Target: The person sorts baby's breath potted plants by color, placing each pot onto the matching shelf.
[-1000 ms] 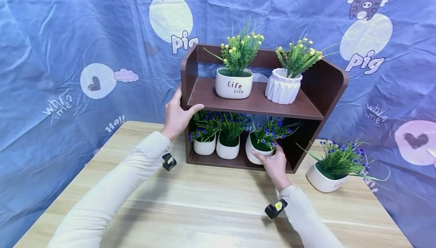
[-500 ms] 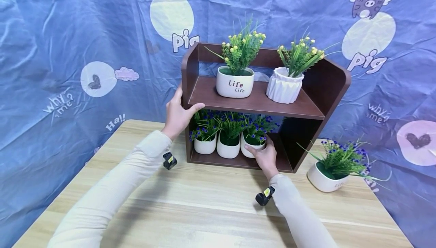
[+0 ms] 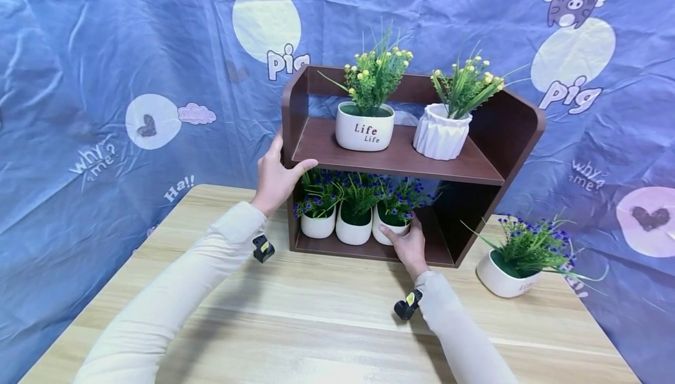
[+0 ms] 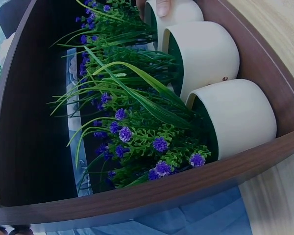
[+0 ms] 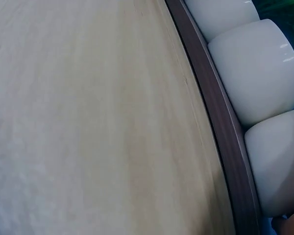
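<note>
My left hand (image 3: 275, 180) grips the left side panel of the dark brown two-tier shelf (image 3: 369, 164), its thumb on the front edge of the upper board. On the lower tier, my right hand (image 3: 411, 246) holds the right side of a white potted plant with purple flowers (image 3: 394, 217), thumb at the front. That pot stands close beside two similar potted plants, the middle one (image 3: 354, 231) and the left one (image 3: 317, 227). In the left wrist view a finger (image 4: 162, 7) of the right hand lies on the far pot. The right hand's other fingers are mostly hidden.
On the upper tier stand a white "Life" pot (image 3: 365, 132) and a ribbed white pot (image 3: 442, 138), both with yellow flowers. Right of the shelf, another purple-flowered pot (image 3: 506, 278) sits on the wooden table (image 3: 316, 325). A blue printed cloth (image 3: 158, 50) hangs behind.
My right hand has moved the purple-flowered pot left along the lower tier, from a tilted stance apart to upright close beside the middle pot. The left hand has stayed on the shelf.
</note>
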The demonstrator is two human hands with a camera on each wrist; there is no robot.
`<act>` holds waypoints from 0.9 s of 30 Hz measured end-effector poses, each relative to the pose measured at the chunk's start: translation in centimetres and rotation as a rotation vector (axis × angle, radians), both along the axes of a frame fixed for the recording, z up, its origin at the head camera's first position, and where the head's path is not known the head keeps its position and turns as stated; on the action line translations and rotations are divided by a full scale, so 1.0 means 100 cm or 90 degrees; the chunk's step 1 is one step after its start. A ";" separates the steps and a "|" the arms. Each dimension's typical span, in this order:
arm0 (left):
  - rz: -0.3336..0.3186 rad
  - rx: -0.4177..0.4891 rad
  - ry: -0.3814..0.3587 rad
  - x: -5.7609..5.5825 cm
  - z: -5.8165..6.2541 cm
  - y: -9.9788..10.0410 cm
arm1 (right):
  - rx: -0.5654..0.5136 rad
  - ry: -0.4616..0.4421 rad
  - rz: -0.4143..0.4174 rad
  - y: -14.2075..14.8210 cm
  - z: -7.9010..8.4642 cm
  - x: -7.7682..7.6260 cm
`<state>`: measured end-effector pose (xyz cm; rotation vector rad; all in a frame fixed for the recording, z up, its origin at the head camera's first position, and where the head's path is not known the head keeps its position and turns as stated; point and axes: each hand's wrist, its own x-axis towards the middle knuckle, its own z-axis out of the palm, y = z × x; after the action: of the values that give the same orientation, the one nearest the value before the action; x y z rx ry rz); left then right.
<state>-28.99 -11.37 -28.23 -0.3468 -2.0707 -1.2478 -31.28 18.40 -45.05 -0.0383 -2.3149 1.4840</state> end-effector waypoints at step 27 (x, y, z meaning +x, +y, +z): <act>-0.004 0.001 -0.005 0.000 0.000 0.001 | 0.005 -0.039 0.013 0.004 -0.002 0.011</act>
<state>-28.96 -11.31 -28.25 -0.3480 -2.0769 -1.2568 -30.22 18.80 -45.22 -0.0591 -2.3749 1.5038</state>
